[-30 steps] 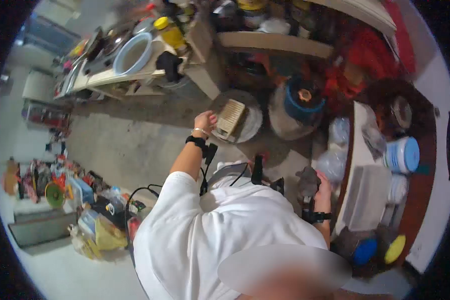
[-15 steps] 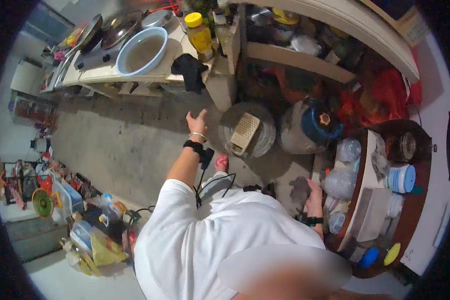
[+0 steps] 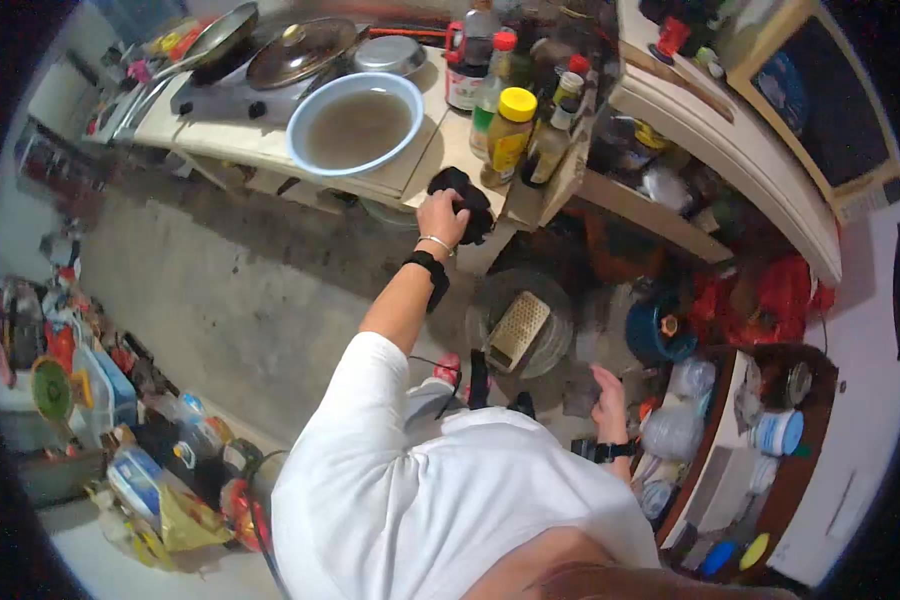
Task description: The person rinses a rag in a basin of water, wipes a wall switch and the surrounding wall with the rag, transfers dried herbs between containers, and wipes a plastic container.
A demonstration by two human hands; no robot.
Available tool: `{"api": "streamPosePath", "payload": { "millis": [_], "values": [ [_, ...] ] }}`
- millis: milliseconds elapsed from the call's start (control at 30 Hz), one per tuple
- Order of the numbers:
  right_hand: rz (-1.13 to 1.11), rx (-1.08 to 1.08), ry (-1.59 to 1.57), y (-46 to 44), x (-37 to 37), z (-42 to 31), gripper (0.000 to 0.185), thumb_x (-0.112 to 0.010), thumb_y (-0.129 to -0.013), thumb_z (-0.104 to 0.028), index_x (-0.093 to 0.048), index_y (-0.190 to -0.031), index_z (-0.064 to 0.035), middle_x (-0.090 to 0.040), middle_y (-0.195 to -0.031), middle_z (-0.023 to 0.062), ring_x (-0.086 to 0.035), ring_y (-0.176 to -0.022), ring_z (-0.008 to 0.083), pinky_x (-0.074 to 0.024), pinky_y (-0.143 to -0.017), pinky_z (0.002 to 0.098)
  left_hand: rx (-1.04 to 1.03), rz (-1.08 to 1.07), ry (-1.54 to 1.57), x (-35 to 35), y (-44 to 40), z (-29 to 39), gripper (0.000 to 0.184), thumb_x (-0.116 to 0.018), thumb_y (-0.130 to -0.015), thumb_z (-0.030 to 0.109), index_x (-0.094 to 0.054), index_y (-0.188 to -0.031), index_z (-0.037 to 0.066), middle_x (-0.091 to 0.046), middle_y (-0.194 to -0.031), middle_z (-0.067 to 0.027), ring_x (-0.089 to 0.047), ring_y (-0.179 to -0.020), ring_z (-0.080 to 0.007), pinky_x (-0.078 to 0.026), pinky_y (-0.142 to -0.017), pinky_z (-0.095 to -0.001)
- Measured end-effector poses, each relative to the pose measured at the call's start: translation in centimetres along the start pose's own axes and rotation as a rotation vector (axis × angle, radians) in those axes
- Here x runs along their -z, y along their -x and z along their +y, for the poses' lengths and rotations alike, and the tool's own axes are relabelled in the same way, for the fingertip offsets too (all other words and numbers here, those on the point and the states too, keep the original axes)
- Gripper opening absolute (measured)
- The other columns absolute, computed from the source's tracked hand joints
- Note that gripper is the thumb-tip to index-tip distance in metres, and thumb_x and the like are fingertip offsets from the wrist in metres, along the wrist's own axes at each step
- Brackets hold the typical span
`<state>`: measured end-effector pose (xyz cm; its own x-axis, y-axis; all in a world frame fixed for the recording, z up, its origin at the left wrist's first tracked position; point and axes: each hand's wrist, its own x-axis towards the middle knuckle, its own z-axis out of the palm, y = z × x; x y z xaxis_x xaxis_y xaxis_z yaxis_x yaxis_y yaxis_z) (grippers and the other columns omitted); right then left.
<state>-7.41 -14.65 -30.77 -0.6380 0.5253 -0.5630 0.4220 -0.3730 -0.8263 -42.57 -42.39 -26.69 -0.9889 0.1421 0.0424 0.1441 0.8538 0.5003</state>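
Observation:
At the counter's front corner my left hand (image 3: 441, 217) has its fingers closed on a black cloth (image 3: 478, 212). Just left of the cloth is a light blue basin (image 3: 357, 124) of cloudy water, and behind it stand sauce bottles, one a jar with a yellow cap (image 3: 508, 137). My right hand (image 3: 611, 408) is low at the right, near the shelf, with a dark grey cloth (image 3: 579, 390) at its fingers; the cloth is blurred and its grip partly hidden.
A grater (image 3: 519, 330) lies on a round lid below the counter, beside a blue-topped container (image 3: 662, 327). A brown shelf (image 3: 815, 400) with jars stands at the right. Lidded pan (image 3: 300, 55) and stove are at the back left; bags and bottles lie at the lower left.
My left hand has moved up and forward from over the floor and taken hold of the black cloth. The view has shifted toward the counter. My right hand remains low with the grey cloth.

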Motion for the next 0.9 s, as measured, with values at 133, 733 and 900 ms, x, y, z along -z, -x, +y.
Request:
{"api": "streamPosePath", "payload": {
  "millis": [133,733,900],
  "values": [
    [-0.348,-0.101,-0.230,-2.0,-8.5,-6.2,0.026,-0.054,-0.087,-0.022,-0.061,-0.103,-0.0032,-0.060,-0.103,0.0071,-0.053,-0.098,0.0203,-0.0404,-0.090,0.0350,-0.042,0.167,0.731,3.1,6.3,2.2,0.021,-0.061,-0.064,0.010,-0.057,-0.083,0.000,-0.060,-0.077,-0.0151,-0.059,-0.072,-0.0260,-0.047,-0.068,-0.0332],
    [-0.659,0.089,-0.034,0.7,-35.3,-7.1,0.034,-0.057,-0.086,-0.019,-0.052,-0.113,0.0023,-0.059,-0.098,0.0056,-0.056,-0.085,0.0128,-0.0461,-0.077,0.0279,-0.176,-0.433,1.037,9.2,9.6,-10.0,0.063,-0.068,-0.076,0.017,-0.038,-0.130,0.009,-0.048,-0.121,-0.0109,-0.047,-0.110,-0.0224,-0.040,-0.093,-0.0343],
    [-0.792,-0.221,-0.376,1.6,-38.1,-4.0,0.052,-0.048,-0.092,-0.031,-0.033,-0.135,-0.0055,-0.051,-0.118,0.0071,-0.047,-0.106,0.0143,-0.0400,-0.089,0.0259,0.475,-0.776,1.377,6.5,6.3,-14.6,0.078,-0.069,-0.075,0.021,-0.025,-0.139,0.016,-0.047,-0.121,-0.0116,-0.049,-0.108,-0.0232,-0.042,-0.091,-0.0346]
  ]
}}
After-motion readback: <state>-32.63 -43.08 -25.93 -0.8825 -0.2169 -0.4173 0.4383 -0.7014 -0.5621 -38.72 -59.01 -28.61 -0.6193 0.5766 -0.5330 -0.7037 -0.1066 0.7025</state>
